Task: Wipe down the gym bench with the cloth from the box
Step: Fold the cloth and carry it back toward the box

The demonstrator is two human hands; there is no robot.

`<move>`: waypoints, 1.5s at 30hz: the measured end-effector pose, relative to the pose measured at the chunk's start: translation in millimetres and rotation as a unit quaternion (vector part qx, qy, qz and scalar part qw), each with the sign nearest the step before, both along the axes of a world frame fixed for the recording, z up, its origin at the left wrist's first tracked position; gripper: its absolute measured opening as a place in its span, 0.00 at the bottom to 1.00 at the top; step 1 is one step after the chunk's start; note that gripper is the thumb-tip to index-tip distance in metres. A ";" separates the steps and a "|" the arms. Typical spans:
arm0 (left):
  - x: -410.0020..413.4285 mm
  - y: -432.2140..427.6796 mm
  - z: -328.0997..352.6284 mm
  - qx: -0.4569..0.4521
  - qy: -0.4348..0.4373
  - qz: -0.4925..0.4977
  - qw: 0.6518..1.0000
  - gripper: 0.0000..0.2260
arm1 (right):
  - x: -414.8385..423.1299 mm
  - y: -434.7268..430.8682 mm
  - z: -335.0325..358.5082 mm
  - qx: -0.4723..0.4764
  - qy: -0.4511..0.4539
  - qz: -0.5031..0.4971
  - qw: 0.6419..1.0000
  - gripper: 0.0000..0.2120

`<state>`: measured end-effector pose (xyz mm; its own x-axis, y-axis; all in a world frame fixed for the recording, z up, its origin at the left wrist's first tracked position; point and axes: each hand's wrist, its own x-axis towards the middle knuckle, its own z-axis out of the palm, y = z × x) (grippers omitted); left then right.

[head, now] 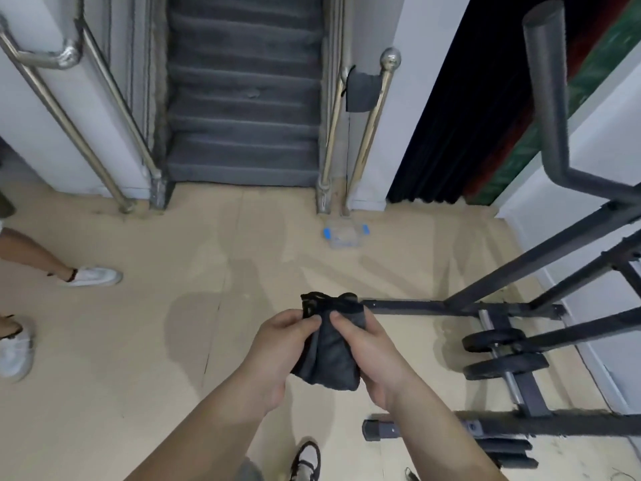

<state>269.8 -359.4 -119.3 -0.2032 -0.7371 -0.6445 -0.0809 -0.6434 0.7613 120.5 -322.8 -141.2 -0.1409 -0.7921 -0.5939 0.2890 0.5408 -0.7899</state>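
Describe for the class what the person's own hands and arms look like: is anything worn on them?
The left hand and right hand are bare: no gloves, rings or watch show. The left forearm and right forearm are bare too, with no sleeve, band or marking in view.

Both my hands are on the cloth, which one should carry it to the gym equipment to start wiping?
Probably the right hand. Both hands grip the dark cloth, but the metal gym frame lies off to the right; the left hand would have to cross over.
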 end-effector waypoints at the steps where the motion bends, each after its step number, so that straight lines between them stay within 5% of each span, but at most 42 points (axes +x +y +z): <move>1: -9.1 -18.5 3.4 -0.008 0.001 -0.022 1.000 0.08 | -5.7 -18.8 -1.5 0.004 -0.010 -0.012 1.000 0.13; 8: -51.6 -146.1 13.5 -0.064 0.041 -0.205 0.976 0.12 | -46.2 -141.5 -20.9 0.004 -0.052 -0.079 0.995 0.22; 15: -88.6 -355.3 -37.3 -0.040 -0.050 -0.107 0.992 0.11 | -94.8 -311.6 -28.9 0.022 -0.115 -0.223 0.968 0.18; 17: -102.9 -401.2 -40.7 -0.001 -0.039 -0.171 0.985 0.18 | -111.5 -346.2 -20.9 -0.015 -0.167 -0.230 0.959 0.20; 20: -140.0 -456.8 -45.5 0.116 0.065 -0.222 0.966 0.13 | -144.4 -387.8 -16.5 -0.028 -0.174 -0.261 0.949 0.20; 23: -187.9 -499.5 -57.6 0.119 0.067 -0.231 0.963 0.10 | -187.8 -418.8 -34.8 -0.006 -0.128 -0.292 0.948 0.20; 30: -305.1 -598.9 -122.9 0.074 0.007 -0.252 0.965 0.11 | -295.1 -506.5 -113.6 0.106 -0.048 -0.259 0.959 0.19; 37: -344.1 -683.4 -199.9 0.134 -0.009 -0.266 0.954 0.20 | -348.3 -582.7 -203.3 0.170 -0.061 -0.210 0.961 0.19; 45: -386.8 -801.3 -432.4 0.084 -0.121 -0.335 0.931 0.21 | -380.5 -683.5 -424.1 0.217 0.012 -0.199 0.956 0.14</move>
<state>-117.0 -1160.7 -551.7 -0.4138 -0.3822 -0.8263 -0.6631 -0.4954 0.5612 -260.0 -1006.3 -565.3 -0.3983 -0.3533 -0.8465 0.5243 0.6695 -0.5262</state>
